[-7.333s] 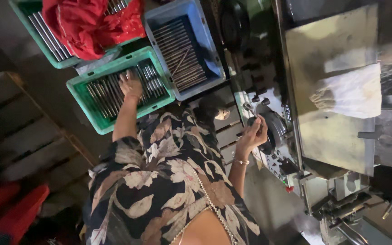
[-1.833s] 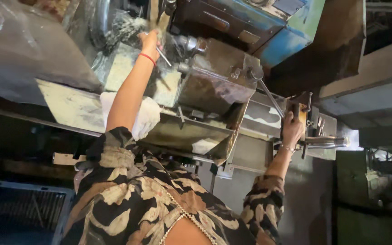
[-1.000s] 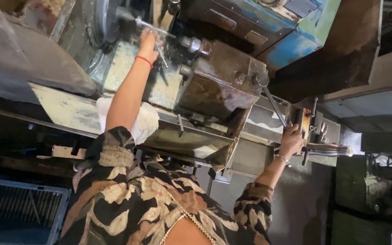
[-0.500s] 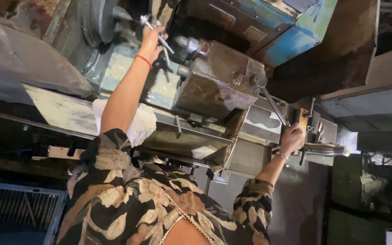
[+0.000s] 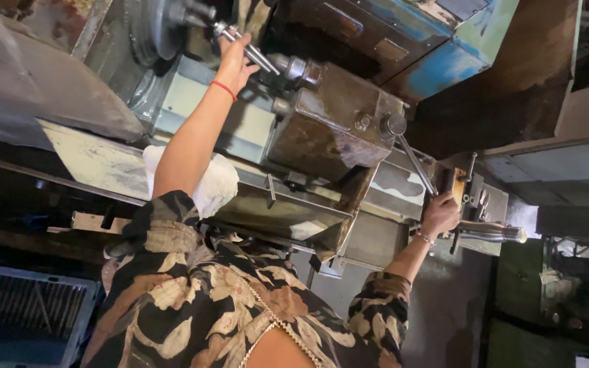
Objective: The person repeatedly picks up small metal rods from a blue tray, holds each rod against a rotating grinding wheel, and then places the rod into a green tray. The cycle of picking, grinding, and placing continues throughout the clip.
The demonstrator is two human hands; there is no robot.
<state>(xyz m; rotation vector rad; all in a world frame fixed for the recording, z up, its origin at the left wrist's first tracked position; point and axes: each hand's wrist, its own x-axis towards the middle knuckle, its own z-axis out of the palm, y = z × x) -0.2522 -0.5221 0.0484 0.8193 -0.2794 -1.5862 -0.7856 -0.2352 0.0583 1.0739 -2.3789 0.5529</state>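
Up top, left hand (image 5: 234,58) wrapped round one shiny metal rod (image 5: 245,48) at lathe chuck (image 5: 161,27). Right hand (image 5: 439,215) closed on one lever handle (image 5: 417,167), beside one chrome cylinder (image 5: 492,232). One white rag (image 5: 213,185) on tray edge. One blue crate (image 5: 28,320) lower left.

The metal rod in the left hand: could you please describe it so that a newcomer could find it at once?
Start at the big grey and blue machine filling the upper picture, and follow the outstretched arm with the red wrist band up to the left hand. The metal rod there is slim, shiny and held slanted, unlike the dull, rusty block beside it.
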